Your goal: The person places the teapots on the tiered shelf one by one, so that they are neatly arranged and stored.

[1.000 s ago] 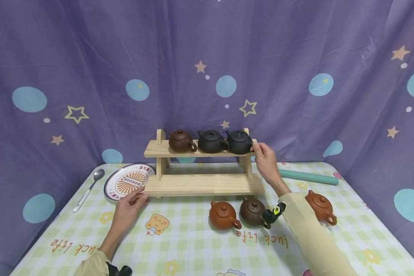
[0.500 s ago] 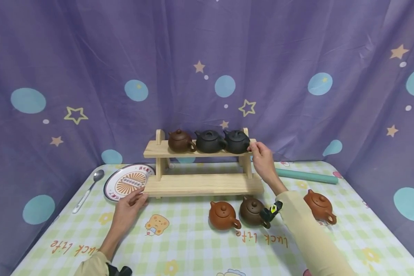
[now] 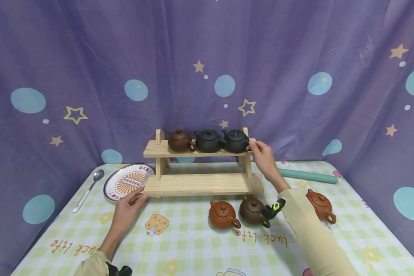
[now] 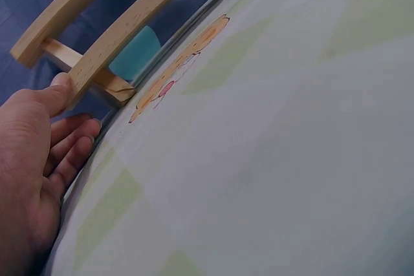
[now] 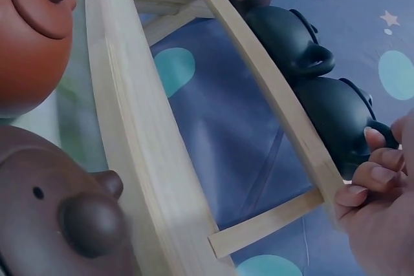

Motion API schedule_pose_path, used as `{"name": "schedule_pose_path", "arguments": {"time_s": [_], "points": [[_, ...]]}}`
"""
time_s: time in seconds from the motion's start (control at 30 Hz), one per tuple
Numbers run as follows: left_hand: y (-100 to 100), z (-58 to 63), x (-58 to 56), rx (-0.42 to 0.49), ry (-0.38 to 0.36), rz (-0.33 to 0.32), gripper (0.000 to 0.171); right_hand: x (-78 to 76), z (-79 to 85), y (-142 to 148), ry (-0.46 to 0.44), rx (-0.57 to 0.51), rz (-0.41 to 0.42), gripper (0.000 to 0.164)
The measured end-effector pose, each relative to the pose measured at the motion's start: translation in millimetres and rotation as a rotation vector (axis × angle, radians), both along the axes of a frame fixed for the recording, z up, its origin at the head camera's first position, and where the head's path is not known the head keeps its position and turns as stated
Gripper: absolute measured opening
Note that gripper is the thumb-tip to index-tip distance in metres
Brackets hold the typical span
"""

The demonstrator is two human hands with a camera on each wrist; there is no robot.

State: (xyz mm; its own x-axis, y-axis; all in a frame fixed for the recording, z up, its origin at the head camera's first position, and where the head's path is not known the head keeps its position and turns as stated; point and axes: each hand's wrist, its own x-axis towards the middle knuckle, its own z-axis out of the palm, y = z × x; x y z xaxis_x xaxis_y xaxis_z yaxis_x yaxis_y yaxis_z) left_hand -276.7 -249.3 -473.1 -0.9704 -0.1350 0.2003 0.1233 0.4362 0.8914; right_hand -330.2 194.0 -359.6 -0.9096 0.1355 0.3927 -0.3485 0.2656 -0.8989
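A two-tier wooden shelf (image 3: 203, 184) stands on the table. On its top tier sit a dark brown teapot (image 3: 180, 141), a black teapot (image 3: 208, 141) and, at the right end, another black teapot (image 3: 235, 141). My right hand (image 3: 263, 158) pinches the handle of that right-end teapot, as the right wrist view shows too. My left hand (image 3: 128, 210) holds the left end of the lower board (image 4: 123, 37), thumb on the board's end and fingers below it. In front of the shelf stand an orange-brown teapot (image 3: 222, 215) and a brown teapot (image 3: 252, 211).
A third reddish teapot (image 3: 321, 206) sits at the right, past my right sleeve. Behind it lies a green rod (image 3: 308, 175). To the left are a patterned plate (image 3: 112, 184) and a spoon (image 3: 87, 191). A purple curtain (image 3: 207, 46) hangs behind the table.
My right hand has moved slightly left along the top tier with the right-end black teapot, which now sits closer to the middle one. The left hand has stayed in place.
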Motion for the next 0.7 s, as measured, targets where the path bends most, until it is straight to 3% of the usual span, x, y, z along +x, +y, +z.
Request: {"name": "schedule_pose_path", "arguments": {"time_s": [0.3, 0.7], "points": [[0.1, -1.4, -0.6, -0.001, 0.007, -0.006, 0.042, 3.0, 4.0, 3.7, -0.052, -0.003, 0.041, 0.036], [0.6, -0.4, 0.7, 0.001, 0.023, -0.001, 0.043, 2.4, 3.6, 6.2, -0.051, -0.052, 0.077, 0.033]]}}
